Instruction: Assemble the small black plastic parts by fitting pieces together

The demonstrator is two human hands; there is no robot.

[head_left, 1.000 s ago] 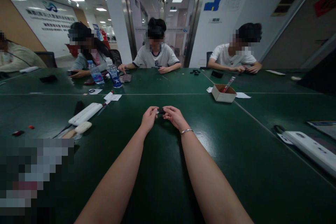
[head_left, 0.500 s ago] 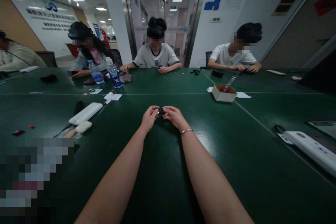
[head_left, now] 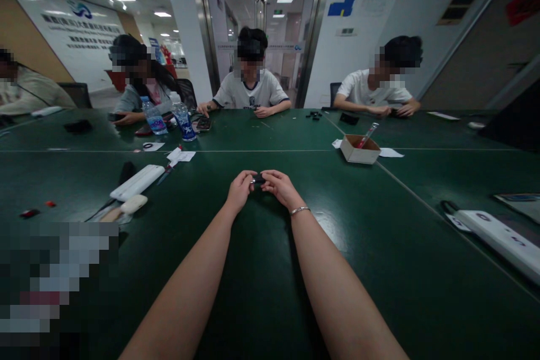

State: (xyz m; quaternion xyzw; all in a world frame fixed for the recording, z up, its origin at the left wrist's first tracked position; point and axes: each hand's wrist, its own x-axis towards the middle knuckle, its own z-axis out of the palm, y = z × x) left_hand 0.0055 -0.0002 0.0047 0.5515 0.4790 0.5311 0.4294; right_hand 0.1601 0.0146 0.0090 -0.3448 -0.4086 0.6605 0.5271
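Observation:
A small black object with a shiny silvery end (head_left: 259, 179) is held just above the green table (head_left: 261, 270), straight ahead of me. It is too small and too covered by fingers to tell its kind. My left hand (head_left: 241, 190) pinches its silvery end from the left. On the other side, my right hand (head_left: 279, 184) grips the black end between thumb and fingers. A silver bracelet (head_left: 300, 211) circles my right wrist.
An open box (head_left: 360, 156) with a red-labelled tube stands ahead to the right. White power banks lie at left (head_left: 138, 183) and right (head_left: 502, 239). Two bottles (head_left: 184, 121) stand far left of centre. Several people (head_left: 252, 87) sit across the table.
My hands stay in place; the small black object tilts slightly between my fingers, its silvery end showing a little differently. Across the table, one person's hand shifts slightly, uncovering a phone-like object.

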